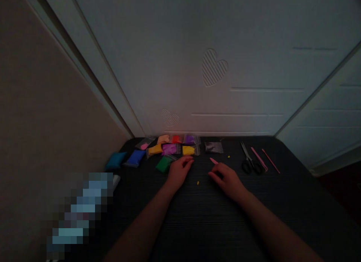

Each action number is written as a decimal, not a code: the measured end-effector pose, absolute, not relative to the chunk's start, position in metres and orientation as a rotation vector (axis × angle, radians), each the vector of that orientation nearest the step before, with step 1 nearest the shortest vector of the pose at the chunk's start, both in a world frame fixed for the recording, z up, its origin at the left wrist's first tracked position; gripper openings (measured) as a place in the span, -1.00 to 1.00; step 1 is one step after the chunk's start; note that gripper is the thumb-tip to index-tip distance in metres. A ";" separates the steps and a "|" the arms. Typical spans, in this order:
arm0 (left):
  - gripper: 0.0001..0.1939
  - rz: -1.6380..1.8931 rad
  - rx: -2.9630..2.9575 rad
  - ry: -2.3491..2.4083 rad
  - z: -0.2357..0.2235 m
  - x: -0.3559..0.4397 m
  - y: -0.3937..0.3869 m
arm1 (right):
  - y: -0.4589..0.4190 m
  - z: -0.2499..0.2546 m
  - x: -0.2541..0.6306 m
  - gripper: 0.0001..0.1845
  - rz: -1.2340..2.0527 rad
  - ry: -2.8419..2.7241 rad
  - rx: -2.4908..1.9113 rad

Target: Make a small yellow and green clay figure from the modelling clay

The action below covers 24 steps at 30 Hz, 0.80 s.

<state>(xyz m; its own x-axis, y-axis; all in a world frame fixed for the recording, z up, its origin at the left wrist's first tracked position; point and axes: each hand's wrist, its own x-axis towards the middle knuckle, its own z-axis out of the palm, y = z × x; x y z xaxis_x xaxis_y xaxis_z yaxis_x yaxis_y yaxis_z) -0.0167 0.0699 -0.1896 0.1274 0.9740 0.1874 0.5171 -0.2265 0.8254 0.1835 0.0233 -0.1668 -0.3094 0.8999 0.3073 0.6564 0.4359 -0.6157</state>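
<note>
My left hand [179, 171] is low over the dark table, just in front of a small bag of yellow clay [188, 150]. Its thumb and fingertips come together; whatever is between them is too small to make out. To the right, my right hand [227, 179] has curled fingers, with thumb and fingertip close together and their contents hidden. A pink pointed tool [213, 161] shows just beyond its knuckles, partly covered; I cannot tell whether the hand touches it. Between the hands a tiny yellow piece [197, 183] lies on the table, and another yellow bit [228, 156] sits farther back.
Several small clay bags lie at the back left, including green [163, 164], blue [135, 158] and magenta [169, 149]. A greyish bag [213, 147] is at back centre. Black-handled scissors [248, 160], pink tweezers [259, 159] and a thin pink stick [271, 161] lie right. A white panelled door [175, 66] stands behind.
</note>
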 end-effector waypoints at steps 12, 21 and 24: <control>-0.83 0.717 2.436 1.710 -0.178 -0.016 0.060 | 0.023 -0.165 0.183 -0.85 0.425 -2.171 -1.316; -0.78 0.628 2.530 1.796 -0.178 -0.017 0.062 | 0.023 -0.166 0.182 -0.86 0.388 -2.178 -1.333; -0.77 0.651 2.507 1.769 -0.178 -0.018 0.062 | 0.024 -0.169 0.182 -0.86 0.381 -2.207 -1.345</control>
<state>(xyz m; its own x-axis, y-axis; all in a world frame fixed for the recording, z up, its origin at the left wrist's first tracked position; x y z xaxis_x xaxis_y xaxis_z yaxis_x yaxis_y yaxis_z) -0.0181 0.0615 -0.1782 0.2775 0.9025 0.3293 0.9006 -0.3637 0.2379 0.1818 0.0238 -0.1687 -0.3694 0.8840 0.2865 0.7367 0.4665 -0.4895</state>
